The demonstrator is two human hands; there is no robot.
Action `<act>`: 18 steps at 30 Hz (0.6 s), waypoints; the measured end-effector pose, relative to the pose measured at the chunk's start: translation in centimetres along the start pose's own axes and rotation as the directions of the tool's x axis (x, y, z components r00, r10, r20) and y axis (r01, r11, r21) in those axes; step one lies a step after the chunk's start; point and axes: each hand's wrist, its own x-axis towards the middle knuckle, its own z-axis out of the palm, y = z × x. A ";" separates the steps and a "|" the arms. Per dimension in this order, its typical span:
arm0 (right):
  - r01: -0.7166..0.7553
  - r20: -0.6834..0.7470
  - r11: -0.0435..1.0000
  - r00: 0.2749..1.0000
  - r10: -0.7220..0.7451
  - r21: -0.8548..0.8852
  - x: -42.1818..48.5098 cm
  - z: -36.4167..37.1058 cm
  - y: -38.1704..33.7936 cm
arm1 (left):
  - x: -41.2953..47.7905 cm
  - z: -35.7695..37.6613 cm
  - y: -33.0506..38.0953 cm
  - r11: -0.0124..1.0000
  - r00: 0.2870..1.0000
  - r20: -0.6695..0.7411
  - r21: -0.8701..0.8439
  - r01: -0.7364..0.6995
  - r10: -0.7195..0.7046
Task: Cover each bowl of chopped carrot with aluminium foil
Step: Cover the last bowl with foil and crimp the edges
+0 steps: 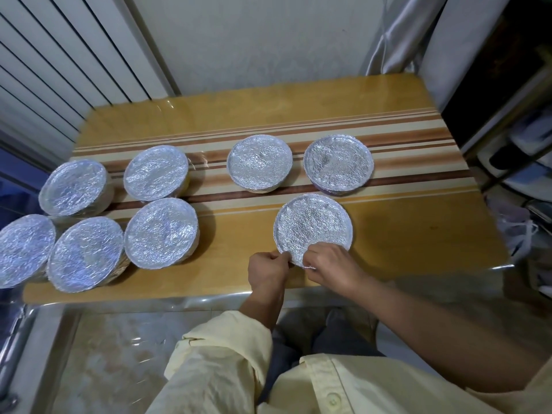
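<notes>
Foil lies over every bowl I can see, so the job looks almost done. No carrot shows, because each top is hidden under the silver sheet.

Only the front bowl has hands on it. It sits near the front edge of the table, a bit right of the middle. The left hand has curled fingers and pinches the foil at the near rim of this bowl. The right hand pinches the same rim just beside it, with its fingers curled on the foil edge too. I think they are pressing the foil tight round the rim. That looks like the only bit left to do.

Now count the bowls: there are eight. Five left bowls sit close together at the left end of the table, two behind and three in front. One of them is right at the left edge. Two back bowls sit side by side behind the front bowl. The front bowl makes eight. I see no foil roll or spare sheet.
</notes>
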 end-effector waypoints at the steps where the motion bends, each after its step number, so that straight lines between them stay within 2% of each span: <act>1: -0.003 0.005 1.000 1.000 0.003 0.012 0.0 0.0 0.1 | 0.0 0.1 -0.1 1.000 1.000 0.002 -0.013 0.005 -0.004; 7: -0.029 0.007 0.997 1.000 0.029 0.073 0.0 0.3 0.6 | 0.0 0.2 -0.3 0.998 0.998 -0.040 0.051 -0.036 0.038; 14: -0.047 -0.003 0.993 0.999 0.048 0.105 0.1 0.3 0.6 | 1.1 0.1 0.4 0.978 0.996 -0.006 0.188 -0.091 0.094; 18: -0.029 -0.018 0.994 0.999 0.031 0.105 -0.1 0.1 0.6 | 1.5 0.0 0.4 0.965 0.984 -0.082 0.224 -0.134 0.155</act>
